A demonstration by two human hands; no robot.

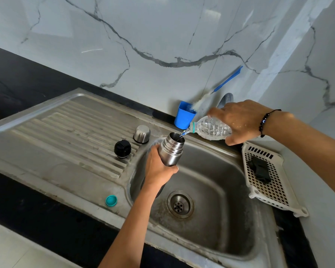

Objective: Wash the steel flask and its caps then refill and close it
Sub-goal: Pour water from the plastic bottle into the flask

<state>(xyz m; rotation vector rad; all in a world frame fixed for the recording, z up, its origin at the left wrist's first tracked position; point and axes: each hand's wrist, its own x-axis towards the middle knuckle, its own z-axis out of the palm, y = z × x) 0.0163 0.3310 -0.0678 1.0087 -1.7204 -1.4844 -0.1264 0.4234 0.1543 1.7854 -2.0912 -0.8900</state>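
Observation:
My left hand (156, 165) grips the open steel flask (172, 149) by its body, holding it tilted over the sink basin (211, 200). My right hand (240, 121) holds a clear plastic water bottle (211, 129) tipped on its side, and water runs from its neck into the flask's mouth. The black inner cap (122, 148) and the steel outer cap (142, 134) stand on the ribbed drainboard (71, 128) to the left of the flask.
A teal bottle lid (111, 200) lies on the sink's front rim. A blue cup (183, 115) with a blue-handled bottle brush (219, 86) stands against the marble wall. A white plastic basket (271, 180) holding a black object sits right of the basin. The tap is partly hidden behind my right hand.

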